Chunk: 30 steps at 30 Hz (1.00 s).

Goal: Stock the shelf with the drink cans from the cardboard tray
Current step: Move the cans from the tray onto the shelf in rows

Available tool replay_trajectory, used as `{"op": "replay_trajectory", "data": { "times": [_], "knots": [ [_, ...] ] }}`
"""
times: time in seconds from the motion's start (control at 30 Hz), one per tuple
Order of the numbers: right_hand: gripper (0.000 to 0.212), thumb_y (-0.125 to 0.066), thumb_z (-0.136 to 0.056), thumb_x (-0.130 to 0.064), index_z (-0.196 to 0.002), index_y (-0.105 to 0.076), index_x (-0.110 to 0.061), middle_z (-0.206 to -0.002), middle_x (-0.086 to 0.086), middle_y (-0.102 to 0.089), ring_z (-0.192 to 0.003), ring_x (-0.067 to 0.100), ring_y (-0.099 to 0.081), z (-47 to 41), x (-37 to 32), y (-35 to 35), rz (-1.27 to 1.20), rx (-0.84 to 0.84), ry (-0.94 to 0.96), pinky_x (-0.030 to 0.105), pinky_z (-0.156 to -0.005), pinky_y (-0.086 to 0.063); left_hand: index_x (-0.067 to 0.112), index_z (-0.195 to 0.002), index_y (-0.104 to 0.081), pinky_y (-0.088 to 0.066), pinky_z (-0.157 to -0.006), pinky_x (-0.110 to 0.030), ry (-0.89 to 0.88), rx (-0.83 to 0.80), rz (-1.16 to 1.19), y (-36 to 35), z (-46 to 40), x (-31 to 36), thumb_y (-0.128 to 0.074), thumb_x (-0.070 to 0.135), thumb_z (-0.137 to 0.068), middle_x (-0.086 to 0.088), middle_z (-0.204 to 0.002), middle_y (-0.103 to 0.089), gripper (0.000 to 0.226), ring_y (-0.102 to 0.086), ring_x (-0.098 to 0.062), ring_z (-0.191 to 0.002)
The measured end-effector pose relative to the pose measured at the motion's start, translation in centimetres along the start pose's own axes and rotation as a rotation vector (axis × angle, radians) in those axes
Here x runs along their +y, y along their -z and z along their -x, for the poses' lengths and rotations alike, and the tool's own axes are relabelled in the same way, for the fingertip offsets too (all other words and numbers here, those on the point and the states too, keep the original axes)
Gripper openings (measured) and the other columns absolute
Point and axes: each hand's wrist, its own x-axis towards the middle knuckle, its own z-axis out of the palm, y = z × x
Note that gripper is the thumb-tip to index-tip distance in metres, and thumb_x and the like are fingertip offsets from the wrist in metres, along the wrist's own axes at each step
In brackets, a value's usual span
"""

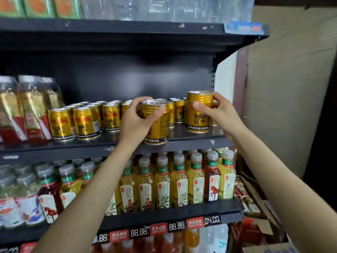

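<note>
The cardboard box (262, 234) is cut off at the lower right corner, its contents a blur.

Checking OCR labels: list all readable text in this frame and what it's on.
"RedBull" and "红牛": gold can in right hand.
"88.88": price tags on lower shelf edge.
"04.00": rightmost tag.
Bottle labels, red tag text, left-hand can print: too blurred.

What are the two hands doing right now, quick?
Left hand: closed around a gold Red Bull can at the shelf's front edge.
Right hand: closed around another gold Red Bull can on the shelf.
</note>
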Motion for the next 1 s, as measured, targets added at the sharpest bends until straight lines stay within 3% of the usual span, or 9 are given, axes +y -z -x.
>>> {"op": "replay_trajectory", "data": {
  "times": [0.1,0.23,0.33,0.47,0.6,0.7,0.8,0.93,1.0],
  "knots": [
    [0.064,-0.073,-0.079,-0.030,-0.132,-0.043,-0.014,-0.118,0.002,-0.056,-0.107,0.016,-0.056,-3.2,1.7,-0.8,0.160,0.055,0.051,0.029,-0.089,-0.049,0.024,-0.114,-0.056,-0.046,-0.072,-0.006,0.003,0.026,-0.028,-1.4,-1.9,-1.0,-0.071,0.064,-0.061,0.022,-0.096,-0.059,0.068,-0.057,0.008,-0.090],
    [0.061,-0.073,-0.078,-0.029,-0.127,-0.046,-0.007,-0.116,0.006,-0.062,-0.098,0.015,-0.056,-6.3,4.1,-2.0,0.417,0.060,0.107,0.026,-0.082,-0.046,0.025,-0.121,-0.053,-0.048,-0.085,-0.023,0.044,0.035,-0.056,-2.9,-2.9,-2.8,-0.063,0.061,-0.064,0.011,-0.108,-0.060,0.069,-0.057,-0.006,-0.103],
    [0.061,-0.074,-0.077,-0.032,-0.126,-0.046,-0.008,-0.112,0.007,-0.063,-0.100,0.019,-0.058,-7.8,5.7,-2.5,0.495,0.038,0.111,0.027,-0.081,-0.046,0.024,-0.125,-0.051,-0.047,-0.088,-0.025,0.055,0.024,-0.083,-3.6,-3.4,-3.9,-0.061,0.063,-0.064,0.012,-0.109,-0.058,0.073,-0.055,-0.007,-0.105],
    [0.067,-0.073,-0.076,-0.043,-0.129,-0.048,-0.010,-0.122,0.010,-0.061,-0.115,0.027,-0.052,-9.3,6.9,-2.6,0.557,0.013,0.084,0.043,-0.096,-0.047,0.025,-0.124,-0.051,-0.045,-0.085,-0.022,0.066,0.022,-0.110,-4.0,-4.0,-5.0,-0.067,0.055,-0.072,0.018,-0.102,-0.056,0.062,-0.054,-0.004,-0.101],
    [0.069,-0.068,-0.080,-0.042,-0.135,-0.044,-0.009,-0.131,0.008,-0.058,-0.117,0.025,-0.056,-10.0,7.4,-2.9,0.583,-0.039,0.044,0.032,-0.092,-0.046,0.024,-0.126,-0.049,-0.039,-0.076,-0.010,0.056,0.000,-0.163,-4.1,-4.2,-5.8,-0.068,0.053,-0.073,0.017,-0.106,-0.054,0.063,-0.051,0.001,-0.097],
    [0.069,-0.066,-0.082,-0.044,-0.138,-0.042,-0.012,-0.131,0.008,-0.059,-0.116,0.024,-0.058,-9.8,7.4,-2.9,0.659,-0.037,0.025,0.030,-0.090,-0.047,0.021,-0.128,-0.048,-0.038,-0.074,-0.010,0.072,-0.027,-0.173,-4.3,-4.2,-6.3,-0.067,0.050,-0.075,0.014,-0.110,-0.054,0.063,-0.051,-0.001,-0.099],
    [0.068,-0.068,-0.081,-0.041,-0.137,-0.044,-0.012,-0.134,0.008,-0.055,-0.115,0.024,-0.058,-9.2,7.1,-3.0,0.752,0.049,0.131,0.033,-0.092,-0.047,0.020,-0.128,-0.048,-0.034,-0.070,-0.005,0.082,-0.029,-0.169,-4.7,-4.3,-6.2,-0.068,0.047,-0.076,0.016,-0.108,-0.051,0.062,-0.048,0.004,-0.095],
    [0.039,-0.068,-0.084,-0.024,-0.121,-0.058,-0.013,-0.126,0.007,-0.050,-0.086,0.012,-0.060,-7.1,6.8,-1.5,0.553,0.157,0.298,0.027,-0.085,-0.053,0.022,-0.121,-0.051,-0.042,-0.077,-0.010,0.089,-0.055,-0.120,-6.1,-4.5,-4.8,-0.070,0.049,-0.071,0.025,-0.096,-0.053,0.060,-0.050,0.011,-0.088],
    [0.031,-0.063,-0.088,-0.020,-0.119,-0.059,-0.016,-0.120,0.004,-0.054,-0.089,0.006,-0.058,-5.1,6.5,0.0,0.371,0.091,0.274,0.019,-0.084,-0.052,0.023,-0.118,-0.051,-0.047,-0.081,-0.019,0.108,-0.090,-0.056,-7.4,-4.3,-4.0,-0.069,0.056,-0.065,0.020,-0.098,-0.057,0.065,-0.054,0.006,-0.092]
  ]
}}
